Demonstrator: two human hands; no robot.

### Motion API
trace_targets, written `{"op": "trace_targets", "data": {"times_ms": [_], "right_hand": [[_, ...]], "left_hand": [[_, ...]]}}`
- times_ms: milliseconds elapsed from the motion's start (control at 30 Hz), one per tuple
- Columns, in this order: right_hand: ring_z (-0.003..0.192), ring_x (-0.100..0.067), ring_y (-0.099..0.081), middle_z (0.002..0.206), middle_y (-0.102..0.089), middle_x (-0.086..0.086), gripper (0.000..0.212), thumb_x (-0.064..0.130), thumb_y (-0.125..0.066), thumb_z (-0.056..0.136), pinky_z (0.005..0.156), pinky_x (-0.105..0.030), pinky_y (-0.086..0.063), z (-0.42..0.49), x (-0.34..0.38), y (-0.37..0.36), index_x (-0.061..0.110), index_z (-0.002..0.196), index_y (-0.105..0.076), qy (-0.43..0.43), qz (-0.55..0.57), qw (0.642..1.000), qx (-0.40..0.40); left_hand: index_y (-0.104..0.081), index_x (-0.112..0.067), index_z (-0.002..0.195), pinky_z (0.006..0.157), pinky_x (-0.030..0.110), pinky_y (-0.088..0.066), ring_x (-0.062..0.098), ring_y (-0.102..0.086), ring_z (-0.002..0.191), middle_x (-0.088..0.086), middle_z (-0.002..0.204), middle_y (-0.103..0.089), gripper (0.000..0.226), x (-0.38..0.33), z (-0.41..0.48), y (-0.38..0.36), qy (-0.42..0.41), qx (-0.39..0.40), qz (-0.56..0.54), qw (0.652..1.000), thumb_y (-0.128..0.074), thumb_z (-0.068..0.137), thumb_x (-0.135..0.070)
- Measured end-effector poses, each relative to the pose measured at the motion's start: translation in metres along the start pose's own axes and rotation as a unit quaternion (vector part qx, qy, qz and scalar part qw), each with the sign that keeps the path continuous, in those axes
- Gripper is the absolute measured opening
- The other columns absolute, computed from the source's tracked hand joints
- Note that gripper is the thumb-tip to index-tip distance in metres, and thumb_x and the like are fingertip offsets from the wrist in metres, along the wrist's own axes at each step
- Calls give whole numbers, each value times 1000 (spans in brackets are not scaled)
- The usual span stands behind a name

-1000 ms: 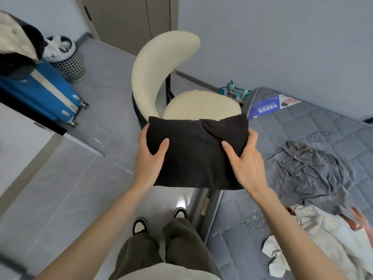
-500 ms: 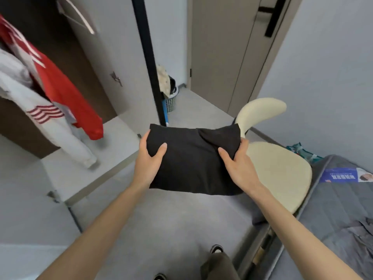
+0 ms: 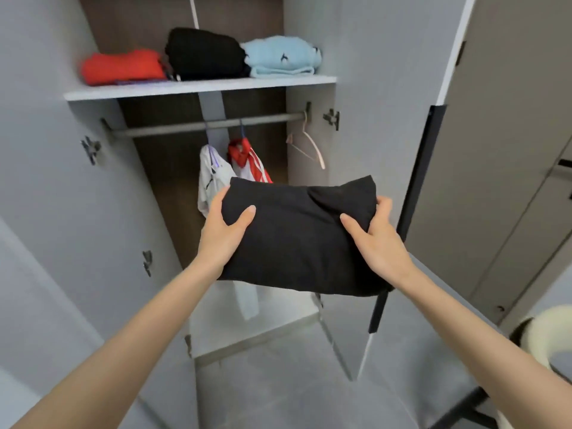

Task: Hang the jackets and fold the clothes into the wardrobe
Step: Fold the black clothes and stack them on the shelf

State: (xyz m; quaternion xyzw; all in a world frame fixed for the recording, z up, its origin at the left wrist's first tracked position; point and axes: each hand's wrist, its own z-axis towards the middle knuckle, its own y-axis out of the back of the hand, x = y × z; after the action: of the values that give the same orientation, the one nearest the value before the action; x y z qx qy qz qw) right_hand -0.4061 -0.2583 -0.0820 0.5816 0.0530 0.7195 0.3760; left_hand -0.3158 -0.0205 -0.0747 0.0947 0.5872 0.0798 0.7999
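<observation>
The folded black garment (image 3: 297,239) I hold is matt, smooth cloth. At twelve o'clock the rail (image 3: 167,128) looks dull metal, the back panel (image 3: 173,168) dark wood-grain.

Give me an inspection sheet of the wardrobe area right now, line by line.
Surface: shelf holds red pile, black pile and light blue pile, side by side.
Job's things: folded black garment held below shelf level; white jacket and red jacket hang on the rail; empty hanger at its right end.
Clutter: nothing seen.
Grippers: left hand and right hand each grip one side of the folded black garment.
Cables: nothing seen.
Surroundings: open wardrobe doors, grey floor, cream chair lower right.
</observation>
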Motion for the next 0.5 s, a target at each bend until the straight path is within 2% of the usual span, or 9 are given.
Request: {"op": "trace_targets", "data": {"times_ms": [100, 167, 333, 433, 500], "right_hand": [[90, -16, -62, 103, -60, 13, 46, 52, -50, 93, 76, -38, -51, 48, 40, -6, 29, 123, -23, 39, 13, 999, 13], [97, -22, -62, 106, -60, 12, 47, 53, -51, 92, 85, -44, -50, 81, 62, -10, 29, 123, -24, 65, 17, 998, 14], [112, -24, -55, 119, -58, 6, 50, 53, -53, 90, 92, -46, -47, 170, 100, -27, 27, 125, -29, 118, 42, 992, -1], [108, -25, -57, 111, -57, 12, 46, 51, -53, 90, 84, -38, -44, 224, 121, -39, 29, 124, -30, 150, 55, 987, -12], [110, -27, -57, 115, -57, 10, 50, 51, -52, 91, 86, -39, -43, 258, 137, -46, 30, 128, -28, 172, 58, 983, -10]], "left_hand": [[-33, -30, 144, 103, 34, -42, 10, -47, 122, -13, 136, -46, 64, -23, 40, 27, -34, -38, 3, 999, -64, 88, -39], [-33, -32, 142, 101, 33, -43, 9, -48, 120, -17, 129, -46, 62, -36, 68, 41, -55, -56, 7, 997, -64, 88, -40], [-35, -32, 141, 99, 30, -42, 7, -49, 115, -16, 124, -48, 63, -59, 144, 61, -82, -113, -5, 990, -66, 86, -41], [-37, -31, 140, 94, 24, -40, 4, -51, 110, -19, 119, -50, 61, -71, 191, 69, -94, -147, -18, 984, -66, 87, -39], [-40, -32, 138, 92, 22, -40, 4, -51, 109, -18, 120, -52, 57, -82, 220, 75, -103, -166, -20, 980, -66, 87, -37]]}}
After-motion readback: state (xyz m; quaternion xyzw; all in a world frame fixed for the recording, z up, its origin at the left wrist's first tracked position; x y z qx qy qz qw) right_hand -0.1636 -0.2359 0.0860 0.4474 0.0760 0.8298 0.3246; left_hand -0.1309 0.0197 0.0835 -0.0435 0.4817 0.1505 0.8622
